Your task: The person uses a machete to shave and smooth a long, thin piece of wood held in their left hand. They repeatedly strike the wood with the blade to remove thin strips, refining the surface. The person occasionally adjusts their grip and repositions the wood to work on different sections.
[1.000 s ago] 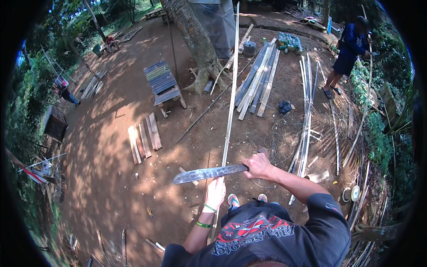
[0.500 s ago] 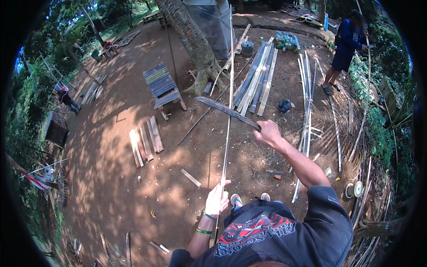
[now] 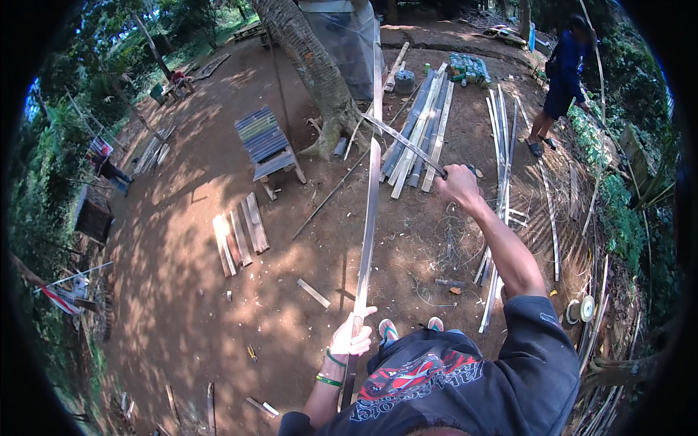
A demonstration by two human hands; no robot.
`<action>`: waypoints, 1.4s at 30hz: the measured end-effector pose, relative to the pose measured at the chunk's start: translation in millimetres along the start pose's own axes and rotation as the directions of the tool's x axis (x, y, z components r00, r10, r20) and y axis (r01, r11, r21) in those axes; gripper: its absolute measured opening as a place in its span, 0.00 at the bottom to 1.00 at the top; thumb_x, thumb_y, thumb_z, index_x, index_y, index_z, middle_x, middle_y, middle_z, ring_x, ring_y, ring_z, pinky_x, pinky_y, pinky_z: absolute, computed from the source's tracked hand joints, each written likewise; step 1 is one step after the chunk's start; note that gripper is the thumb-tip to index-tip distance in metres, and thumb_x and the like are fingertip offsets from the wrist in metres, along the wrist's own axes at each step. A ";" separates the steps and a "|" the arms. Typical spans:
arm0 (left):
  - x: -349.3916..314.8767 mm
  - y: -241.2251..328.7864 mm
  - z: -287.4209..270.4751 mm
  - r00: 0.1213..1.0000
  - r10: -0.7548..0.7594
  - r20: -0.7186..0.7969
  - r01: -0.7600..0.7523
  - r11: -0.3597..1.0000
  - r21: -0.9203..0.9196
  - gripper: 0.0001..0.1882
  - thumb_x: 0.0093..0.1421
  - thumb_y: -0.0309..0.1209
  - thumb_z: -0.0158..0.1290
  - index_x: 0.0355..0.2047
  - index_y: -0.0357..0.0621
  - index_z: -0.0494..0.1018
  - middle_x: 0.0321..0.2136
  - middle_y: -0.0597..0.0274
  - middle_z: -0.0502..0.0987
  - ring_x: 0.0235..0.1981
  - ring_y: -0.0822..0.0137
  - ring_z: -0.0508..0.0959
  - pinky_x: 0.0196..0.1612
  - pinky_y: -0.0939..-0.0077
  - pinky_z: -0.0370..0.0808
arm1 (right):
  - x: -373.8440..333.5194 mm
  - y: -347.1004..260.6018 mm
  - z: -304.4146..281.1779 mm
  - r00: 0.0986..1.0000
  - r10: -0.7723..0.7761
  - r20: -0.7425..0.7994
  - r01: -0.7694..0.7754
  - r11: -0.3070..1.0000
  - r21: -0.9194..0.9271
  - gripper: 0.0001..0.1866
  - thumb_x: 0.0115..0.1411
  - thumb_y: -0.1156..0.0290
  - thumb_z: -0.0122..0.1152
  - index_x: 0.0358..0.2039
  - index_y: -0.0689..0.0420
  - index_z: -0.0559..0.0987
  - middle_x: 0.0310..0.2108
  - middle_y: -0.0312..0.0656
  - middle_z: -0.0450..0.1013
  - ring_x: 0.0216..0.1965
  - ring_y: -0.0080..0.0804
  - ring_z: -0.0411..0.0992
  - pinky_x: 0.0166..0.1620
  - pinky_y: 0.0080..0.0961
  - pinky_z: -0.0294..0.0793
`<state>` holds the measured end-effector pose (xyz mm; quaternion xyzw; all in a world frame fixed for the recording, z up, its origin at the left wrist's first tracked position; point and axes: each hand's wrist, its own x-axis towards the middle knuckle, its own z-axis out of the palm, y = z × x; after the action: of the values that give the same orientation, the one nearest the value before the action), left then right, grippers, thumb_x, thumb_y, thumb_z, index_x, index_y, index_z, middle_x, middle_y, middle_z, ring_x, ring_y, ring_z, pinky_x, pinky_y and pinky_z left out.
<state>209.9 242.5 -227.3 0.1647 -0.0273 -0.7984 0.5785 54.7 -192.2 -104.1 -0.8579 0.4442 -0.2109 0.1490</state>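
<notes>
A long bamboo strip point(image 3: 369, 225) stands in front of me, running from beside my left forearm up past the tree trunk. My left hand point(image 3: 352, 336) is closed around its lower part, below the middle of the view. In my right hand point(image 3: 459, 184) is the dark handle of a machete point(image 3: 406, 143), held out at arm's length. The blade points up and to the left, and its tip end crosses the strip; whether it touches or cuts into it I cannot tell.
Bamboo slats point(image 3: 422, 131) lie in a pile ahead, with thin strips point(image 3: 502, 174) to their right. A slatted bamboo seat point(image 3: 263, 142) stands left of the tree trunk point(image 3: 309, 65). Short boards point(image 3: 240, 229) lie on the dirt. Another person point(image 3: 566, 73) stands at the right.
My right hand has moved the machete farther away and to the right along the strip. The strip has turned and shows a broader face. The person at the right has lowered a hand.
</notes>
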 end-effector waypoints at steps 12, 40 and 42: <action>37.8 9.6 74.4 0.676 0.625 -0.390 -0.055 0.571 0.819 0.18 0.73 0.40 0.43 0.49 0.38 0.72 0.14 0.71 0.66 0.09 0.79 0.64 0.12 0.83 0.62 | -166.5 -81.6 49.4 0.862 -0.326 0.389 0.260 0.942 0.214 0.13 0.48 0.60 0.60 0.25 0.58 0.80 0.18 0.53 0.74 0.25 0.55 0.76 0.34 0.49 0.76; -18.9 -32.5 62.9 0.732 0.581 -0.357 0.047 0.480 0.876 0.17 0.73 0.38 0.42 0.39 0.37 0.75 0.11 0.73 0.65 0.09 0.82 0.61 0.12 0.83 0.57 | 26.9 50.6 -20.0 0.980 0.061 -0.187 -0.046 0.995 0.086 0.15 0.53 0.64 0.58 0.28 0.65 0.80 0.23 0.56 0.77 0.26 0.54 0.76 0.37 0.45 0.77; -17.3 -30.2 57.1 0.759 0.551 -0.346 0.046 0.485 0.873 0.18 0.73 0.38 0.40 0.42 0.37 0.74 0.11 0.74 0.63 0.09 0.82 0.59 0.11 0.83 0.55 | -12.1 16.0 -6.8 0.999 0.026 0.048 -0.031 0.993 0.116 0.13 0.51 0.65 0.57 0.25 0.64 0.80 0.19 0.54 0.75 0.22 0.52 0.75 0.34 0.46 0.77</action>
<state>170.2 260.2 -176.4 0.6544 -0.2537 -0.4871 0.5197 33.8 -191.7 -108.0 -0.8459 0.4398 -0.2145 0.2120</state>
